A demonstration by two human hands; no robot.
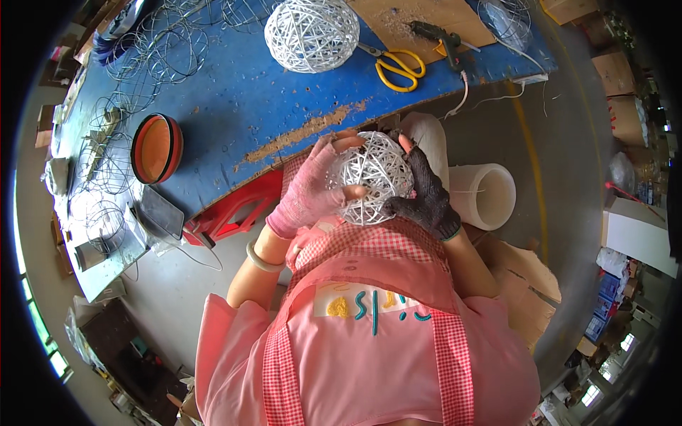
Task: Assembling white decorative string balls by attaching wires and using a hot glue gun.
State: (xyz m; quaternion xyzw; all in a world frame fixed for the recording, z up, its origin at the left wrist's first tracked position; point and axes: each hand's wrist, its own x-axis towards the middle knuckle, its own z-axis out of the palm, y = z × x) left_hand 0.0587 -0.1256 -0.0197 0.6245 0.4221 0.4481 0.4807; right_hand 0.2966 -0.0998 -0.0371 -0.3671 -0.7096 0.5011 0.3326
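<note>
Between my two hands, in front of my apron, is a white woven wicker ball with gaps between its strands. My left hand, in a pink fingerless glove, wraps its left side, with the thumb across the front. On the right side, my right hand in a dark glove presses against the ball, fingers curled round the edge. Another, larger white wicker ball rests on the blue table beyond. Beside it lie scissors with yellow handles, and a dark glue gun on cardboard.
The blue table has a worn front edge. An orange bowl with a black rim and tangled wire lie on it at left. A red stool is under the table. To my right stand a white cylinder and cardboard.
</note>
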